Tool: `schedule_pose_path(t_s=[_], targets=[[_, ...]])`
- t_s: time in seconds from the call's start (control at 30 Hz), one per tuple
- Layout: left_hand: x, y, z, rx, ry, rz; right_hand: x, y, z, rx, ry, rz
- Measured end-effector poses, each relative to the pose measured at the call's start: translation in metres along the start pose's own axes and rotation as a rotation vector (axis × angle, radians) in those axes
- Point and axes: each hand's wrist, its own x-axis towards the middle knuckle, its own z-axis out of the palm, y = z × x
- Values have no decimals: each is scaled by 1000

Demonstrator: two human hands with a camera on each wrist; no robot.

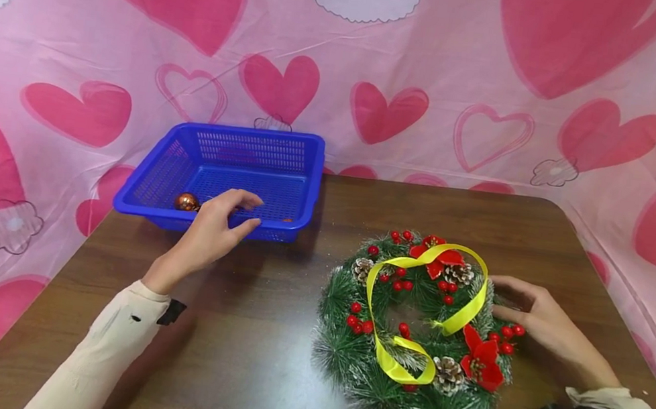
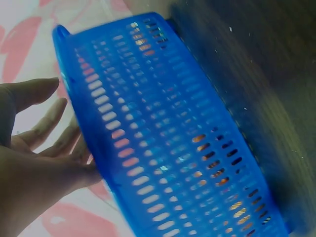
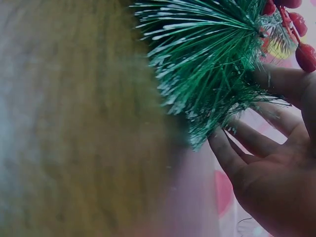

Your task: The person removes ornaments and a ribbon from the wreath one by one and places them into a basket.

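Note:
A green Christmas wreath [image 1: 341, 354] lies on the table, trimmed with red berries, red flowers and pine cones. Loosely curled across its top is a yellow ribbon [image 1: 386, 356]. My right hand [image 1: 553, 328] holds the wreath's right edge, thumb on one side and fingertips partly hidden by the greenery [image 3: 207, 64]. Over the near rim of a blue plastic basket [image 1: 305, 188] hovers my left hand [image 1: 212, 232], its fingers loosely bent with nothing between them. Inside the basket, a shiny copper-coloured ball ornament [image 1: 186, 202] sits near the left.
The brown wooden table [image 1: 238, 356] carries the basket at the back left and the wreath right of centre. A pink cloth [image 1: 441, 62] with hearts hangs behind and at the sides. Small orange bits show through the basket's slots in the left wrist view.

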Motion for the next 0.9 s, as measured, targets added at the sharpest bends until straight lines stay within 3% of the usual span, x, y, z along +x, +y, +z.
schedule_pose_path(t_s=[0.23, 0.47, 0.67, 0.9], targets=[[-13, 35, 11, 35, -2, 141, -1, -15, -5, -78, 7, -2], [-28, 79, 31, -12, -147, 252, -3, -43, -12, -121, 95, 3], [-36, 110, 47, 46, -251, 363, -3, -67, -15, -237, 179, -117], [-39, 130, 64, 102, -333, 442, -4, -91, -9, -322, 145, -297]])
